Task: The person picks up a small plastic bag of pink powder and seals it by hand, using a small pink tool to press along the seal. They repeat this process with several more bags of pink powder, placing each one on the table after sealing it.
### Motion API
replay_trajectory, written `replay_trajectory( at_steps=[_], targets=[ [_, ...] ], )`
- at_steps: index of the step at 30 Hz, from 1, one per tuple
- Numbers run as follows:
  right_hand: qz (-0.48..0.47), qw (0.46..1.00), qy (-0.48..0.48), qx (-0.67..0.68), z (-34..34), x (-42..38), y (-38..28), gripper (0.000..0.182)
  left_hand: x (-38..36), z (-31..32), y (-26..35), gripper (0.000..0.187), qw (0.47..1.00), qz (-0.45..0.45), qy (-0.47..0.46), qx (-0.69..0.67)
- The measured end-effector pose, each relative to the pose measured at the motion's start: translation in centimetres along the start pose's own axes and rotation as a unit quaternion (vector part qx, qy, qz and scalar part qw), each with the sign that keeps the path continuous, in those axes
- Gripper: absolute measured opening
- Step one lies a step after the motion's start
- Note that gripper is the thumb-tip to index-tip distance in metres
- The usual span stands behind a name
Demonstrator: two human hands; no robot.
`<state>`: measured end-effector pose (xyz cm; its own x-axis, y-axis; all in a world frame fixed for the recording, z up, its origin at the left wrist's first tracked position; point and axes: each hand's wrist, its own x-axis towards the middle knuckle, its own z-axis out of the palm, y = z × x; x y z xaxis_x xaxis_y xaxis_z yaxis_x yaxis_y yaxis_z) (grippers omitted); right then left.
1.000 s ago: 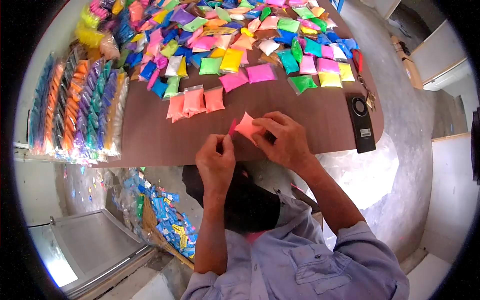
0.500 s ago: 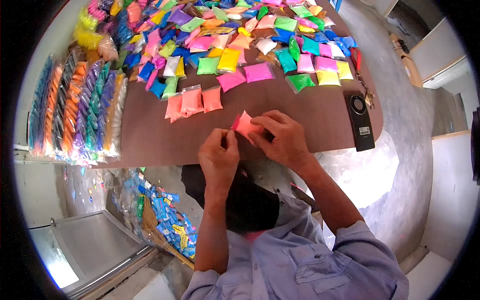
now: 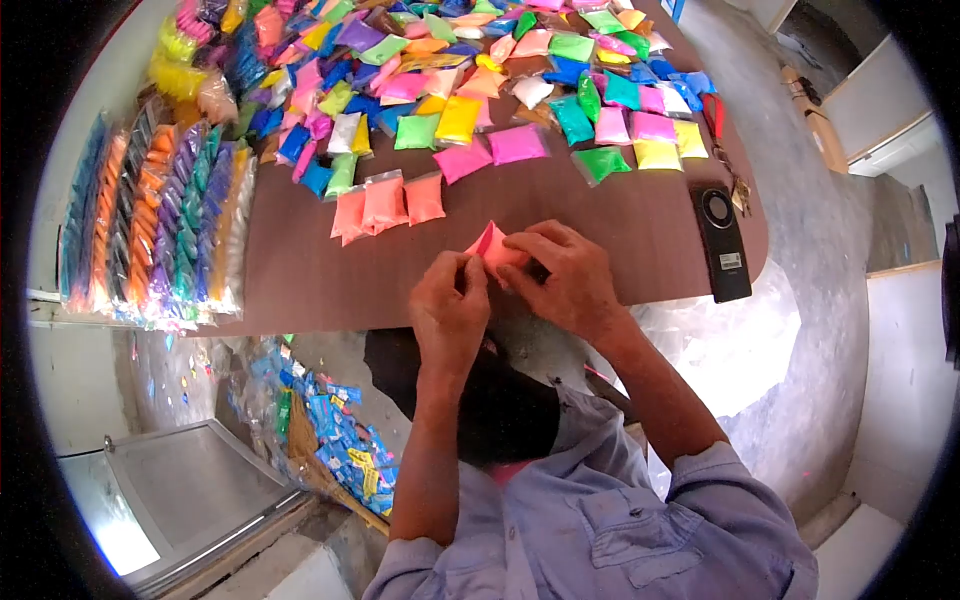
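Note:
A small coral-pink packet (image 3: 497, 250) is held between my two hands, just above the front part of the brown table (image 3: 300, 280). My right hand (image 3: 565, 272) pinches its right side. The fingertips of my left hand (image 3: 448, 300) are closed at the packet's left edge, where a darker pink strip shows. Behind my left hand, several coral packets (image 3: 383, 203) lie overlapping on the table. Farther back, a yellow packet (image 3: 457, 120) and a magenta packet (image 3: 518, 144) lie at the front of a large spread of coloured packets.
Bagged twisted coloured strands (image 3: 160, 220) line the table's left side. At the right edge lie a black device (image 3: 720, 245) and keys (image 3: 740, 193) on a red strap (image 3: 713, 116). Blue wrappers (image 3: 350, 440) are heaped on the floor below, near a metal-framed panel (image 3: 190, 490).
My left hand has moved slightly right, closer to my right hand. The packet's left edge has shifted and its darker pink strip is now folded inward. My right hand has barely moved.

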<state>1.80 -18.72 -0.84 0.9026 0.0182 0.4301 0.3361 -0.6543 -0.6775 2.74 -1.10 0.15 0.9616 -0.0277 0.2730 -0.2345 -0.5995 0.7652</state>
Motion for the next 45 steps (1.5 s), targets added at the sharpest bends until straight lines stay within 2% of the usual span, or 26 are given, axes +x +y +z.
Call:
replay_trajectory(
  at_steps=[3,10,12,15,19,28,31,33,37,45],
  targets=[
    [0.003,1.0,-0.004,0.006,0.0,-0.1,0.1,0.028,0.3,-0.5,-0.7,0.015,0.998,0.005,0.001,0.062],
    [0.003,1.0,-0.002,0.003,0.1,-0.1,0.0,0.026,0.1,-1.0,0.0,0.014,0.998,-0.06,0.012,0.018],
    [-0.001,1.0,-0.001,-0.001,0.1,-0.1,0.1,0.026,-0.1,-1.1,0.6,0.013,1.0,-0.007,0.024,0.009],
    [0.002,1.0,-0.002,-0.002,0.2,0.0,-0.1,0.026,-0.8,-0.1,0.4,0.012,0.999,0.007,-0.002,-0.039],
    [0.016,1.0,-0.01,-0.007,-0.1,-0.1,0.0,0.026,-0.3,0.4,-0.4,0.013,1.0,0.028,0.007,-0.001],
    [0.011,1.0,-0.016,-0.011,0.0,-0.1,-0.1,0.028,-0.1,-0.7,0.2,0.014,0.999,-0.039,0.003,0.004],
    [0.014,1.0,-0.013,-0.011,0.0,0.0,-0.2,0.031,-0.9,-0.4,0.5,0.013,1.0,-0.013,-0.016,-0.023],
    [0.014,1.0,-0.021,-0.01,0.0,0.0,-0.1,0.032,-1.3,0.1,0.3,0.014,0.999,0.039,0.005,-0.004],
    [0.009,1.0,-0.028,-0.01,0.0,-0.1,0.1,0.033,-0.6,-0.2,-0.6,0.014,0.997,0.045,0.009,0.055],
    [-0.007,1.0,-0.018,-0.022,0.0,-0.1,-0.1,0.033,-0.5,-0.9,0.0,0.011,1.0,-0.018,0.01,0.001]
  ],
)
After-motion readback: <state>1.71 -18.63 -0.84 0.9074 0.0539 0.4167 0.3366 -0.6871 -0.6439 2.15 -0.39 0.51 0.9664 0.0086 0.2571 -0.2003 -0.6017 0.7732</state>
